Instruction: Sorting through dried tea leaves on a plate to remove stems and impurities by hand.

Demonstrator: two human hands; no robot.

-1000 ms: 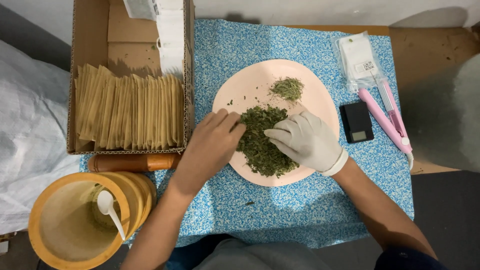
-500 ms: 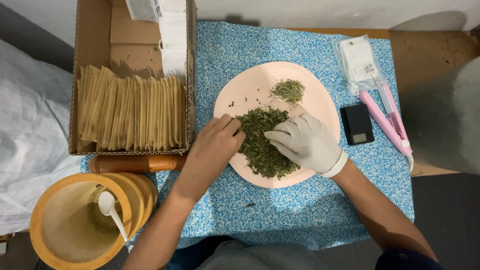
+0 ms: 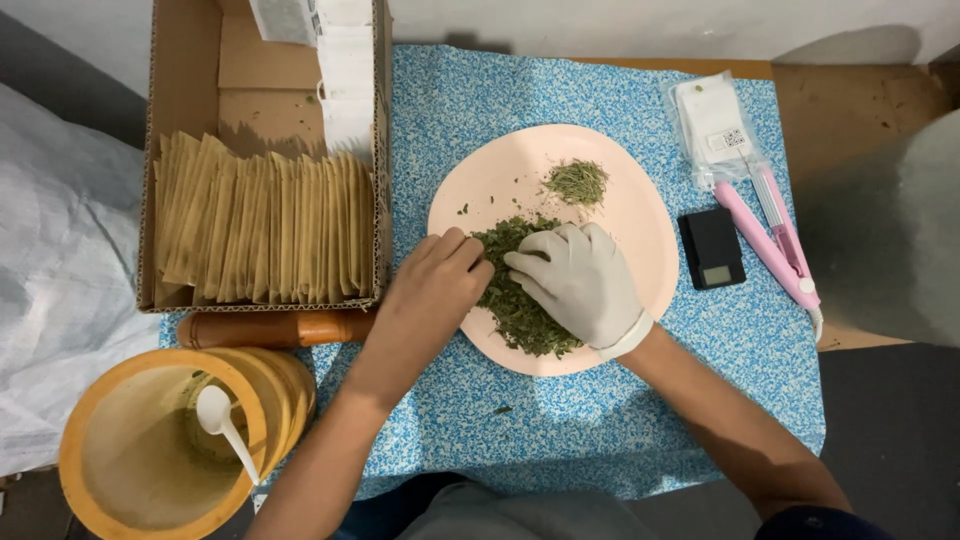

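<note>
- Left hand (image 3: 432,290), bare, sits at centre of frame on the left edge of the herb pile (image 3: 520,300); fingers curled and closed together, tips pressing into the green bits. Cannot tell if it pinches some.
- Right hand (image 3: 580,280), in a white glove, lies on top of the pile, just right of centre; fingers bent a little and spread, loosely open, touching the herbs, not gripping.
- Both hands are nearly touching, w/ the pile between and under them.
- The pile of chopped dark green herbs is on the lower-left part of a pink plate (image 3: 640,215), centre of frame.
- A small lighter heap (image 3: 576,182) lies apart, in upper part of the plate.
- Plate stands on a blue speckled cloth (image 3: 560,430).
- Upper left: cardboard box (image 3: 180,60) w/ a row of brown paper bags (image 3: 260,235) standing upright.
- Under the box: a wooden pestle (image 3: 270,328), lying flat.
- Lower left: a wooden mortar (image 3: 150,460) w/ a white spoon (image 3: 225,425) inside.
- Right of plate: small black scale (image 3: 711,248), a pink sealer (image 3: 770,240), and a clear packet (image 3: 712,125) above it.
</note>
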